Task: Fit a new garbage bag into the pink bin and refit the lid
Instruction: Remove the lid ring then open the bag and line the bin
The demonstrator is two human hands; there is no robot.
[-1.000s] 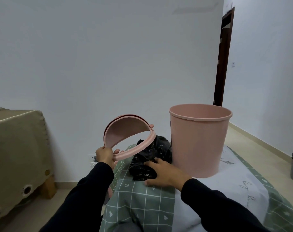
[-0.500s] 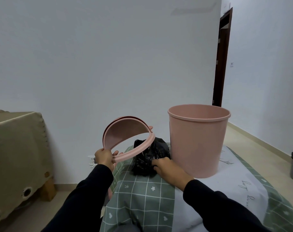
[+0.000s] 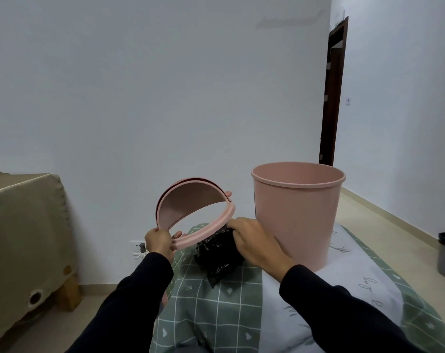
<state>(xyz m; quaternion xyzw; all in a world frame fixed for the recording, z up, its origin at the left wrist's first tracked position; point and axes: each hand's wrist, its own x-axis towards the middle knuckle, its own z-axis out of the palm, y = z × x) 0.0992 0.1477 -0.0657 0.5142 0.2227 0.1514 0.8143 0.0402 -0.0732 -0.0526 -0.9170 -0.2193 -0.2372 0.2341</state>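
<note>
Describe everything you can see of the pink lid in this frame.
The pink lid looks like smooth matte plastic: a round ring frame with a swing flap hinged inside it, the flap tipped up so its underside faces the camera. It is held in the air, tilted, off the pink bin and to its left. The left hand grips the ring's near edge. The right hand, closed on the crumpled black garbage bag, sits just by the ring's lower right edge; contact there is unclear.

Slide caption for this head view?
Left hand holds the lid up, right hand grips the black bag beside the unlined pink bin.
</note>
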